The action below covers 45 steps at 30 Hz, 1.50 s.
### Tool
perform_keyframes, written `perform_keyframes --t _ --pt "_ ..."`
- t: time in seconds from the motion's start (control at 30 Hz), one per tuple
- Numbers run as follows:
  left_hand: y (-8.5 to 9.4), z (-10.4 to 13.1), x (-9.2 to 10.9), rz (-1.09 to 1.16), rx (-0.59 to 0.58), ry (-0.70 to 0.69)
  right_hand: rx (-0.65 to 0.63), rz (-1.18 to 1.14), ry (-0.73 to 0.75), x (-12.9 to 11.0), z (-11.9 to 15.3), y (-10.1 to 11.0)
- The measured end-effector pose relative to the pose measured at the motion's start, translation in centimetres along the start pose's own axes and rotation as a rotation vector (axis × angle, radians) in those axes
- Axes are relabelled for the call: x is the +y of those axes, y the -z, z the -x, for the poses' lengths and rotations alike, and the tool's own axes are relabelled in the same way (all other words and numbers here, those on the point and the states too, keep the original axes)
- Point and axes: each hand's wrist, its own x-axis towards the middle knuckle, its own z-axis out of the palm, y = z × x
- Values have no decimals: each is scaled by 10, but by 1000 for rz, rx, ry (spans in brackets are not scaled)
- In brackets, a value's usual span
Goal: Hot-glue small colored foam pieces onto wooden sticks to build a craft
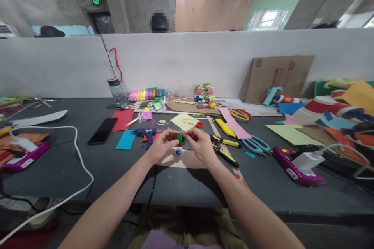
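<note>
Both of my hands meet over the middle of the dark table, holding a small green ring-like piece [180,138] between their fingertips. My left hand [163,146] pinches it from the left, and my right hand [200,144] has its fingers closed at its right side. Just below the green piece, a small bluish-white round piece [178,152] rests on a pale strip [193,162], beside some thin wooden sticks. A blue glue gun [146,135] lies left of my left hand. Behind my right hand sits a red cap [199,124].
On the right lie yellow-black pliers [226,141], a yellow cutter [225,127], blue-handled scissors [256,144] and a purple power strip [298,167]. A phone [103,131] and white cable [84,163] are on the left. A bottle [117,91] and colourful clay [147,95] stand behind.
</note>
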Motion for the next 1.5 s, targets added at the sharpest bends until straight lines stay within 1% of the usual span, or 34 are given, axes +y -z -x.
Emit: perform_keyframes --t 0.17,0.23,0.43,0.57,0.63,0.7,0.77,0.93,1.03,1.1,1.17,1.2,1.27,1.37,1.5 --pt "-2 -1 -2 -4 24 -1 -6 403 273 -6 5 3" --pt "-3 -1 -2 5 38 1 -15 519 349 -8 7 3" --pt "-6 1 0 7 58 21 -20 706 462 -10 7 3" --pt "-4 0 -2 -80 60 2 -56 818 501 -10 7 3" --pt "-1 -1 -4 -140 52 -14 -78 831 499 -9 7 3" --pt "0 -1 -5 -201 42 -30 -101 770 472 -8 6 3" --pt "1 0 -4 -248 34 -32 -118 622 401 -5 5 4" --pt "-2 1 1 -309 43 -55 -137 172 119 2 -1 7" --pt "-1 2 3 -264 21 -42 -187 -151 -38 3 -4 8" --pt "1 2 5 -197 -11 9 -213 -401 -148 3 -5 8" --pt "3 3 6 -119 -53 64 -194 -580 -215 3 -7 9" --pt "4 3 6 -76 -65 81 -177 -621 -228 2 -7 9" --pt "5 4 6 15 -71 92 -159 -620 -236 2 -8 10" --pt "5 3 6 122 -58 101 -178 -507 -211 0 -7 11" --pt "5 2 4 154 -70 143 -143 -307 -122 -2 -4 9"
